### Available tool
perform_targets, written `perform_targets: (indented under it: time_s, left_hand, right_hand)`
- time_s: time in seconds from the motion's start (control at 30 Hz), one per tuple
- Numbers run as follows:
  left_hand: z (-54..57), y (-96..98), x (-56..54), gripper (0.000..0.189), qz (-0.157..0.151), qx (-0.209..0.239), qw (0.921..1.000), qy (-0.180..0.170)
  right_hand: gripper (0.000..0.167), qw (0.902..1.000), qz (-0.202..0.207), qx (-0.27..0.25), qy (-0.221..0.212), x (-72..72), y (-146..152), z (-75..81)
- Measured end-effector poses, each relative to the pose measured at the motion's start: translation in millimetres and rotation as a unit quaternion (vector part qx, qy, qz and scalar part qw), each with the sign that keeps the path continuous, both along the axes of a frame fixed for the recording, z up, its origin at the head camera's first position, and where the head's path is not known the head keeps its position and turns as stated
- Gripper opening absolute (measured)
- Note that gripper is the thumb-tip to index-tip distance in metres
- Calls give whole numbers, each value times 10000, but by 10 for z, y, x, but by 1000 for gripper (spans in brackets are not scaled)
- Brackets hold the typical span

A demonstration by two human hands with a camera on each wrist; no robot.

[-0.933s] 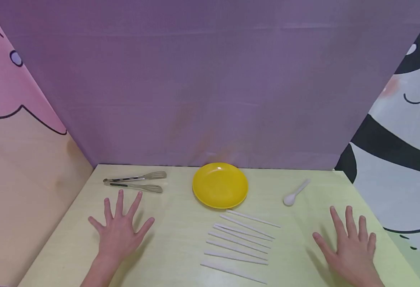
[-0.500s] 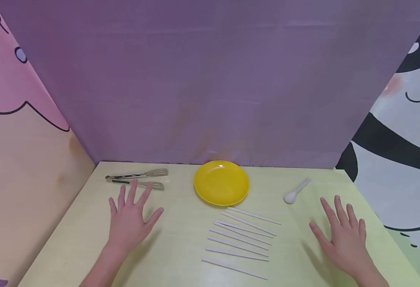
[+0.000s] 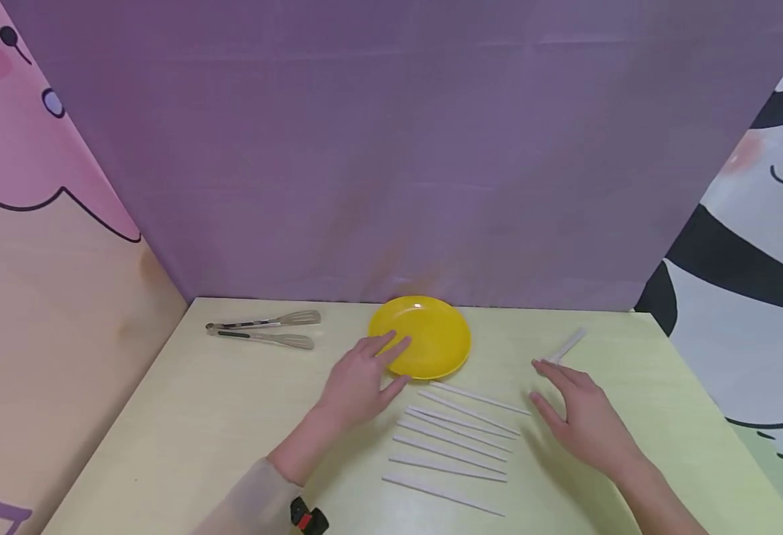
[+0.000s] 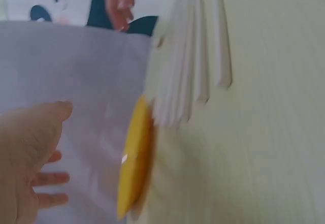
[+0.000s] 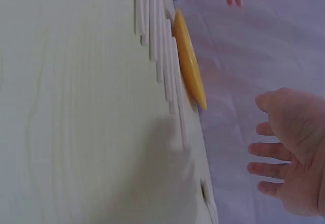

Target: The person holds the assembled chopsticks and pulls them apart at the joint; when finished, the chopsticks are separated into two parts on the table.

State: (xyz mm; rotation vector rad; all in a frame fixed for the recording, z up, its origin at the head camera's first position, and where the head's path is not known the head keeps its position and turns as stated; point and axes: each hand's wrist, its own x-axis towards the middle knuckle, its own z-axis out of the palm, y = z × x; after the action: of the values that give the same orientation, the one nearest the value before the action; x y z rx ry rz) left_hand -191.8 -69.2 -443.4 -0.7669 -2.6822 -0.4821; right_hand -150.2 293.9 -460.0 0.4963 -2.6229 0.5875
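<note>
My left hand [image 3: 362, 380] hovers over the near left part of a yellow plate [image 3: 434, 334], its fingers spread and holding nothing. In the left wrist view, the thumb and fingers of that hand [image 4: 30, 153] are apart, to the left of the plate [image 4: 134, 158]. Past the chopsticks, my right hand [image 3: 588, 420] reaches above the table with nothing in it. Its fingertips overlap a white spoon [image 3: 570, 342] in the head view, hiding the bowl. Straight fingers show on this hand [image 5: 297, 150] in the right wrist view. Several white chopsticks [image 3: 452, 462] lie roughly side by side in front of the plate.
Metal tongs [image 3: 267, 336] lie spread at the back left of the pale wooden table [image 3: 184, 416]. A purple cloth [image 3: 398, 148] hangs behind the table's back edge. Cartoon-printed panels flank it, pink at left [image 3: 44, 163] and a panda at right [image 3: 739, 312].
My left hand has moved right, from near the tongs to over the plate. The right hand has moved left and forward to the spoon. The view has shifted slightly; the utensils and plate stay put.
</note>
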Motion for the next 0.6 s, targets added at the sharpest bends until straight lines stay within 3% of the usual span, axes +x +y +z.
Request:
perform_targets:
  time_s: [0.17, 0.3, 0.43, 0.6]
  left_hand:
    - [-91, 453, -170, 49, -654, -513, 9963, -200]
    - [-164, 747, -299, 39, -1004, -802, 9909, -394]
    - [-279, 955, -414, 30, -1134, -1189, 9855, -434]
    - [-371, 1099, -482, 18, -1133, -1488, 9817, -366]
  right_hand:
    - [39, 9991, 130, 110, -389, -93, -137, -16]
    - [31, 9981, 296, 152, -510, -167, -213, -68]
    - [23, 9974, 411, 205, -557, -233, -263, -160]
    - [13, 9958, 727, 271, -476, -316, -309, -273]
